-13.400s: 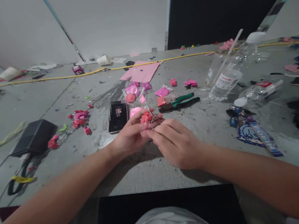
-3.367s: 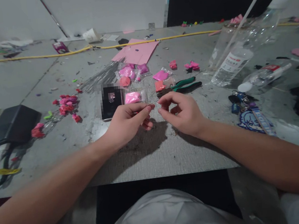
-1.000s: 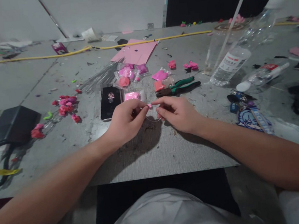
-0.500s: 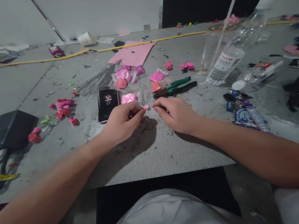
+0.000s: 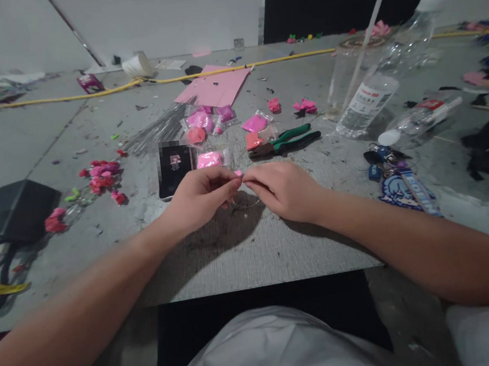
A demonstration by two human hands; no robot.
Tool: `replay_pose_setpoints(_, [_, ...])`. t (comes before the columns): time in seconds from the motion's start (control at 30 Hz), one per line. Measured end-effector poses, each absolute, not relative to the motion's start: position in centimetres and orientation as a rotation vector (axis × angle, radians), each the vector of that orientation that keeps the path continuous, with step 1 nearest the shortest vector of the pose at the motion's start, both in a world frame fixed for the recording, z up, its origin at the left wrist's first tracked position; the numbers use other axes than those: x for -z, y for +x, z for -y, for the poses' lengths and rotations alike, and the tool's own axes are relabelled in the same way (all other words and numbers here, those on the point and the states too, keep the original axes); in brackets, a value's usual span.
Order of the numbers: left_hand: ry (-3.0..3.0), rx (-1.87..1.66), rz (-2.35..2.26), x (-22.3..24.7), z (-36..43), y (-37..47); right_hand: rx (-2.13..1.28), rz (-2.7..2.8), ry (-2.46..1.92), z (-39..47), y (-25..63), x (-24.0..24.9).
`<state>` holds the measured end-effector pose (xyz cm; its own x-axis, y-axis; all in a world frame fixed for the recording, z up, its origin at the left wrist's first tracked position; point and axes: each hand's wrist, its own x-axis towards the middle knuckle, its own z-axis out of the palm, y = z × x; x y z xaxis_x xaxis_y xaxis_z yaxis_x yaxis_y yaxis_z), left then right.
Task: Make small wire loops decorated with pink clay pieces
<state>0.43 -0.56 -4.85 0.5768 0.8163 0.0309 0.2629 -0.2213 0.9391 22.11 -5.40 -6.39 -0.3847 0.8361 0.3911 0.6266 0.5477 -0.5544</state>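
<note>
- Your left hand (image 5: 205, 199): finger and thumb together, clamped on the thin wire (image 5: 247, 206).
- Your right hand (image 5: 286, 189): fingertips pinched on that wire too, meeting the left's.
- Pink piece (image 5: 238, 173): at your fingertips; wire loop bows toward 6 o'clock.
- From there, on the counter (image 5: 236, 271): pliers (image 5: 268, 148) at 1, pink packet (image 5: 210, 159) at 11, phone (image 5: 176, 175) near 10.

Had a black phone (image 5: 175, 171) just lying on the desk (image 5: 244, 264), with a chunky black power brick (image 5: 15, 213) well off to its left. A yellow cord (image 5: 284, 59) ran across behind the phone, and so did a tipped-over white cup (image 5: 137, 65), kinda. Way right of the phone were a labelled bottle (image 5: 367, 106), a fallen bottle (image 5: 427, 114) and some keychains (image 5: 402, 189).
</note>
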Motion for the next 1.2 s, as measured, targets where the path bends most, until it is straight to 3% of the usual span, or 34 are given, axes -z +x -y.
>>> replay_pose_setpoints(0.23, [2.001,-0.772,-0.825,4.7,0.5,-0.1,-1.668,1.265,-1.04,4.4,22.3,5.3])
replay_pose_setpoints(0.33, [2.167,-0.837,-0.847,4.6,0.6,-0.2,-1.875,1.128,-0.959,4.4,22.6,5.2])
replay_pose_setpoints(0.5, [2.445,-0.91,-0.824,4.2,0.7,-0.3,-1.933,1.183,-0.826,5.0,22.4,5.3])
replay_pose_setpoints(0.7, [2.578,-1.0,-0.778,4.3,0.6,-0.4,-1.747,1.251,-0.907,5.3,21.8,5.3])
replay_pose_setpoints(1.2, [2.061,-0.749,-0.88,4.6,1.3,0.3,-0.479,1.902,-1.239,5.9,21.7,6.2])
